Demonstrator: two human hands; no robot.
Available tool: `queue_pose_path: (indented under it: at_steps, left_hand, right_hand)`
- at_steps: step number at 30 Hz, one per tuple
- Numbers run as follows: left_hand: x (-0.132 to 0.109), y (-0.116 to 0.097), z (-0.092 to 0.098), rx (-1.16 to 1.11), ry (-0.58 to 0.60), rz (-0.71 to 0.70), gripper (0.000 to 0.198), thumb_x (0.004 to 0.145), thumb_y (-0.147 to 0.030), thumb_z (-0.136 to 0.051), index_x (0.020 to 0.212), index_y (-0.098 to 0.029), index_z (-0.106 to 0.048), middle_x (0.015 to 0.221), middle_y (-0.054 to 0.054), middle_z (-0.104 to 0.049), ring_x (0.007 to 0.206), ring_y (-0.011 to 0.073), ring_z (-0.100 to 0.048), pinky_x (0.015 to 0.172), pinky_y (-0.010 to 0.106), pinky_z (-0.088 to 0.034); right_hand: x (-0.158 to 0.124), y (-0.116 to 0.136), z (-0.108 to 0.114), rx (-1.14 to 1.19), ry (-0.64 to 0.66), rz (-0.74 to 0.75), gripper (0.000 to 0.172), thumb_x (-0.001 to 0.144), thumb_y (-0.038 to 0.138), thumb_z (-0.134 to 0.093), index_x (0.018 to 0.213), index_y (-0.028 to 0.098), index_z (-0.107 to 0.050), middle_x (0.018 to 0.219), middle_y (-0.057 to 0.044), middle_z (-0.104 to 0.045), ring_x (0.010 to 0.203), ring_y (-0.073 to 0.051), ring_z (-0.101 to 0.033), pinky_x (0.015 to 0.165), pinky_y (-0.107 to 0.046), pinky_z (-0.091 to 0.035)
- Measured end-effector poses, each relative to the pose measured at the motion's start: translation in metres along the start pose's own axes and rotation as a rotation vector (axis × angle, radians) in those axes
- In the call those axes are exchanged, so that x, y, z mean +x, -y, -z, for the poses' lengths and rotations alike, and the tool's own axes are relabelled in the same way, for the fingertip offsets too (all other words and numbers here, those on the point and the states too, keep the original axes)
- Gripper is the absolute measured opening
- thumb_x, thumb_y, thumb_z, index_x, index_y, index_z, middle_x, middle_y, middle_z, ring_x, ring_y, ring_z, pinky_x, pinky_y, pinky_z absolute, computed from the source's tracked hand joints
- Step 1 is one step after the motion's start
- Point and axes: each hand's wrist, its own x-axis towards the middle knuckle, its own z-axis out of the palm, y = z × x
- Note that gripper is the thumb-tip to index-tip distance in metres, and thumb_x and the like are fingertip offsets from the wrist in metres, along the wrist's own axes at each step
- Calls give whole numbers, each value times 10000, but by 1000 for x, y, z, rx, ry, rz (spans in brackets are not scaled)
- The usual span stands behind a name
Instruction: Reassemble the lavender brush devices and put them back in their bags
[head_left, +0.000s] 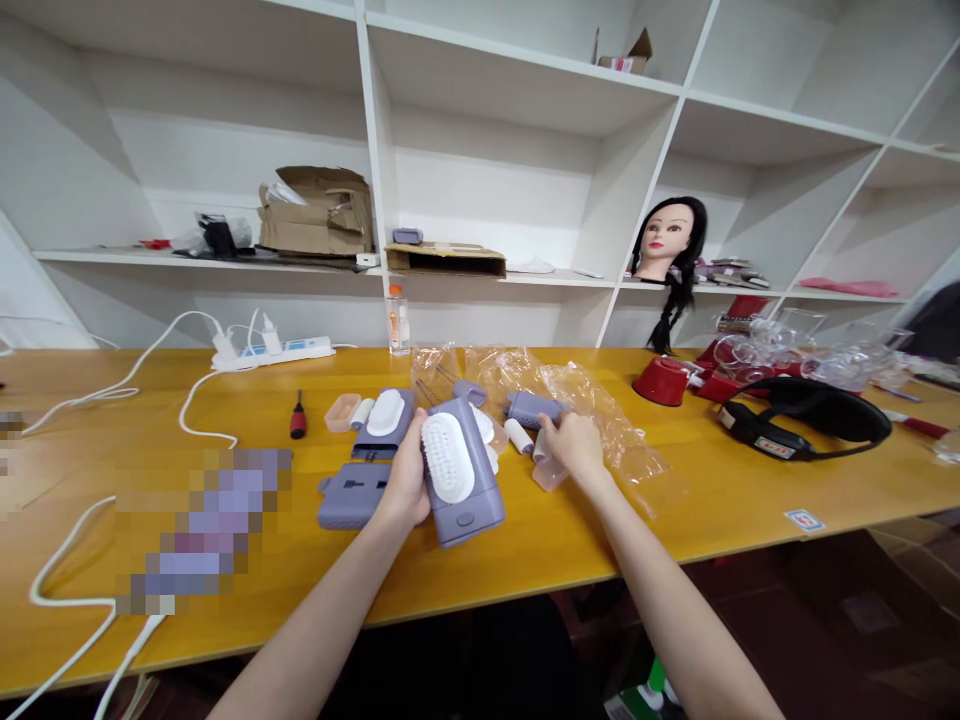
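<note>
My left hand (407,473) is closed round the side of a purple case with a white bristle brush (450,458) on its face, held tilted above the table. My right hand (576,447) reaches down with bent fingers at a small pinkish clear box (550,473); what its fingertips pinch is partly hidden. Just behind them lies a purple ribbed piece (534,410), and beside that a white roller (518,436). Left of the held brush, another purple case with a white oval pad (387,413) lies near a flat purple cover (352,497).
Crumpled clear plastic bags (600,420) lie behind and right of my right hand. A screwdriver (298,415), a power strip (274,353) and white cables are at left. A black headband device (802,420) and red clamp base (660,381) stand at right, below white shelves (495,60).
</note>
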Motion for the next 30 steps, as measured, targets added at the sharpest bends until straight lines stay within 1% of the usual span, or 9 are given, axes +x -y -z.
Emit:
queue_pose_path:
  at_steps: [2,3,6,10,13,16,19,25,30]
  left_hand:
    - [1,0,-1,-34,-16,-81,241,777,-416,-568,781,-181,-625,722,-3,-691,682,154,-647,698,267,-507]
    - [2,0,-2,-50,-25,-114,239,783,-413,-561,803,-184,-627,752,0,-694,710,155,-649,715,270,-506]
    - [2,1,-5,-100,-62,-195,209,797,-391,-546,823,-198,-620,798,-15,-688,755,135,-640,747,246,-493]
    - [3,4,-4,-158,-81,-280,180,780,-380,-566,801,-204,-594,811,-39,-665,803,117,-617,760,219,-464]
    - [3,8,-1,-161,-65,-354,216,729,-393,-621,773,-191,-560,765,-35,-633,820,123,-599,739,212,-444]
    - [2,12,1,-112,-56,-434,249,691,-395,-653,756,-187,-532,719,-44,-601,755,114,-579,704,212,-430]
    - [-2,13,1,-76,-68,-510,253,681,-390,-653,715,-187,-505,642,-70,-555,636,87,-539,652,206,-418]
    - [-5,11,0,-80,-19,-474,303,634,-411,-688,721,-187,-504,604,-78,-539,550,75,-512,556,196,-392]
    - [-6,7,-1,-9,80,-406,258,646,-356,-693,716,-178,-520,649,-57,-576,593,80,-533,570,189,-396]
  right_hand:
    - [-19,9,10,77,-39,91,368,856,417,-399,956,133,-611,997,-155,-628,912,-247,-587,779,-342,-406]
    - [-31,14,13,258,-15,195,349,856,422,-407,931,147,-607,934,-118,-635,865,-223,-589,767,-331,-417]
    - [-69,31,12,756,439,387,389,757,400,-581,1086,196,-540,876,-35,-643,763,-177,-590,693,-302,-459]
    - [-94,48,-4,1081,634,156,574,553,234,-757,1083,204,-539,919,-17,-651,802,-176,-595,723,-301,-469]
    - [-93,54,-11,1255,782,-73,493,507,174,-754,969,180,-583,772,14,-651,673,-139,-596,683,-288,-474]
    - [-89,55,-11,1245,894,-165,349,491,163,-749,816,156,-621,657,22,-640,595,-124,-598,652,-273,-464]
    - [-90,56,-12,1229,878,-90,280,488,155,-747,744,144,-633,619,18,-641,571,-127,-592,607,-256,-441]
    - [-98,59,-15,1302,644,51,297,455,91,-742,723,155,-632,656,37,-646,599,-125,-551,601,-247,-435]
    - [-99,52,-18,1329,651,56,306,472,93,-756,741,158,-626,654,36,-643,582,-121,-554,610,-255,-456]
